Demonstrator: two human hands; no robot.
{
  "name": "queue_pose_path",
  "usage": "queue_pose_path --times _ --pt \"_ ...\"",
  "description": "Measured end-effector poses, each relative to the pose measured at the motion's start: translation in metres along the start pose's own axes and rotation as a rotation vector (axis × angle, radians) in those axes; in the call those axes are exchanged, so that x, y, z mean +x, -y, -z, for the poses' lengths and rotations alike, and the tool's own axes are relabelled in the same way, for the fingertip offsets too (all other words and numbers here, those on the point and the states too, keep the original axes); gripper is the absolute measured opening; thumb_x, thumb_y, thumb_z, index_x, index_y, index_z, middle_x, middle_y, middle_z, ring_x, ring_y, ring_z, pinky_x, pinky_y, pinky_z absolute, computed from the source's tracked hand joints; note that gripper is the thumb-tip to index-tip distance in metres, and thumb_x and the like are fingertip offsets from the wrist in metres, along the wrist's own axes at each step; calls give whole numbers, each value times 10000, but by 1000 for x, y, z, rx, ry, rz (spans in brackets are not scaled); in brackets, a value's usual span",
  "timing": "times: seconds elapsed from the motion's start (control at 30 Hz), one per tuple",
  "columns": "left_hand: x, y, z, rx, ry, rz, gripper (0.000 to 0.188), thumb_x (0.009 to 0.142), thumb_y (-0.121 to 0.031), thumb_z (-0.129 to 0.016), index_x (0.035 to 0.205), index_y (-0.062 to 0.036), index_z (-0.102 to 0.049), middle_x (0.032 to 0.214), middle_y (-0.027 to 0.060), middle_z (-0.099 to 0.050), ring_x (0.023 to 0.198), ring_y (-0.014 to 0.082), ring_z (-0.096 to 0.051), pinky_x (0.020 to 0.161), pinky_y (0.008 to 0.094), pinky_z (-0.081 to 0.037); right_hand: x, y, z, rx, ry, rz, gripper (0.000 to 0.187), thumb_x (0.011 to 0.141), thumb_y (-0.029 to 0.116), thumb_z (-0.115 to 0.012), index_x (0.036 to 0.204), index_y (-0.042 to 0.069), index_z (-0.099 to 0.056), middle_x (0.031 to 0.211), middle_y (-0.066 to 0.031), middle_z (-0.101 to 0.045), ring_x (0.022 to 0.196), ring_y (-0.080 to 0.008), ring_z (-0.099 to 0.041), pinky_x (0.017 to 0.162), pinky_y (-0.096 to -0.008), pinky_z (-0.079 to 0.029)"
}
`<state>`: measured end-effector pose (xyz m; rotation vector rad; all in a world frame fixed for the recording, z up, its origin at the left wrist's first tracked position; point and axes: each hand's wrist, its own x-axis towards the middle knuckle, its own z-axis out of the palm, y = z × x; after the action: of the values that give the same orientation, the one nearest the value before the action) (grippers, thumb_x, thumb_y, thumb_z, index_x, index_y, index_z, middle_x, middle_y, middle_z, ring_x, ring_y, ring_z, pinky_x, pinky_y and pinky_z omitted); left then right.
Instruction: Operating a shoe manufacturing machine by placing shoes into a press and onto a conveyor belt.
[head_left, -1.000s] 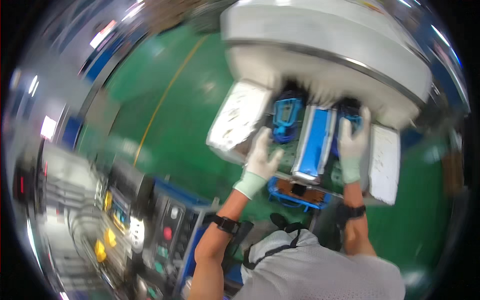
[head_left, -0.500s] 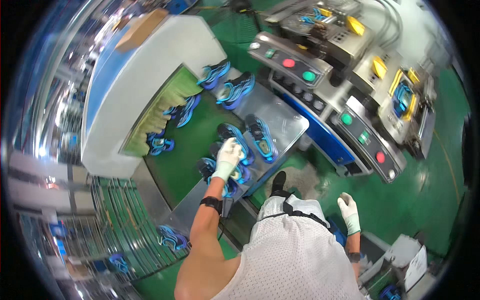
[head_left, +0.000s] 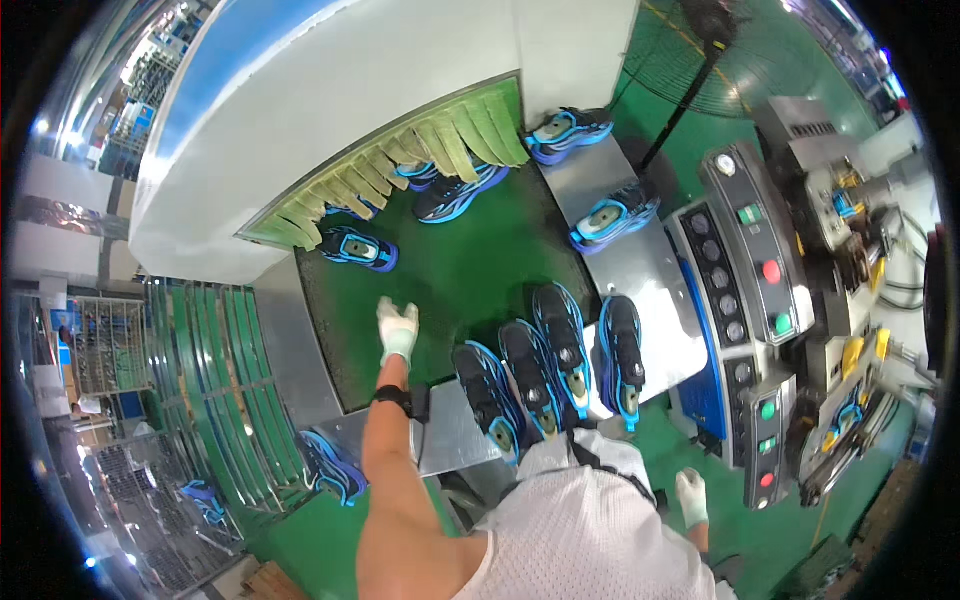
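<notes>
My left hand (head_left: 397, 325), in a white glove, reaches over the green conveyor belt (head_left: 450, 275) with its fingers apart and nothing in them. Closest to it is a black and blue sneaker (head_left: 360, 248) lying near the curtain. Another sneaker (head_left: 462, 195) pokes out under the curtain's strips. On the belt's near right edge several sneakers stand in a row, among them one black sneaker (head_left: 533, 375); a separate sneaker (head_left: 622, 360) rests on the metal ledge beside them. My right hand (head_left: 690, 497), also gloved, hangs low by my side, fingers loosely bent, holding nothing visible.
A strip curtain (head_left: 400, 160) covers the opening of a white machine housing (head_left: 300, 140). Two more sneakers lie on the far right ledge, one sneaker (head_left: 615, 215) nearer. Control panels (head_left: 755, 250) with buttons stand at right, a fan (head_left: 708, 50) behind, a metal rack (head_left: 215, 380) at left.
My left hand has left the sneakers by the near edge and moved left over the belt. My view has turned toward the conveyor. The right hand still hangs low.
</notes>
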<state>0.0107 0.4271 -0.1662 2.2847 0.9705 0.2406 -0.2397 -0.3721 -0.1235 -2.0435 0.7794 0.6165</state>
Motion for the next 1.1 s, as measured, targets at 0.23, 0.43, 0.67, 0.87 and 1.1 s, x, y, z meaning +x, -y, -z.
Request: queue_pose_path --times 0.23,0.43,0.67,0.87,1.1 --pt "188 3 57 177 -225 -109 894 886 -431 -744 1559 -50 -296 1473 324 -413 1332 499 -448 1115 503 -406 -102 66 40 -31 15 -451 327 913 239 -688 1120 -14 -676 888 -58 -697 711 -124 -648 569 -298 -522" --pt "210 7 45 211 -243 -302 327 1000 -336 -626 1220 -95 -615 1230 182 -607 1117 421 -598 932 498 -497 -93 125 29 -31 -18 -520 223 919 162 -634 1060 -3 -686 830 -19 -655 718 -111 -602 603 -286 -478" --pt "153 -3 56 233 -148 -324 269 975 -343 -660 1084 -97 -665 1093 115 -656 969 360 -652 828 440 -525 4 194 -3 -356 127 37 238 934 164 -632 1059 -37 -656 980 -128 -671 845 -195 -633 773 -345 -509" --pt "34 -64 40 -101 -19 -288 382 1068 -320 -470 964 -25 -688 824 139 -673 738 253 -635 705 382 -501 0 376 -75 13 236 305 467 1011 101 -579 1415 -103 -461 1399 -232 -580 1311 -280 -572 1109 -366 -442" --pt "-107 -274 39 -435 467 -368 304 1049 -189 -439 916 -11 -647 791 122 -630 678 220 -584 649 344 -475 -66 472 -61 253 374 585 583 958 229 -682 1425 -71 -502 1420 -227 -578 1326 -300 -560 1141 -400 -407"
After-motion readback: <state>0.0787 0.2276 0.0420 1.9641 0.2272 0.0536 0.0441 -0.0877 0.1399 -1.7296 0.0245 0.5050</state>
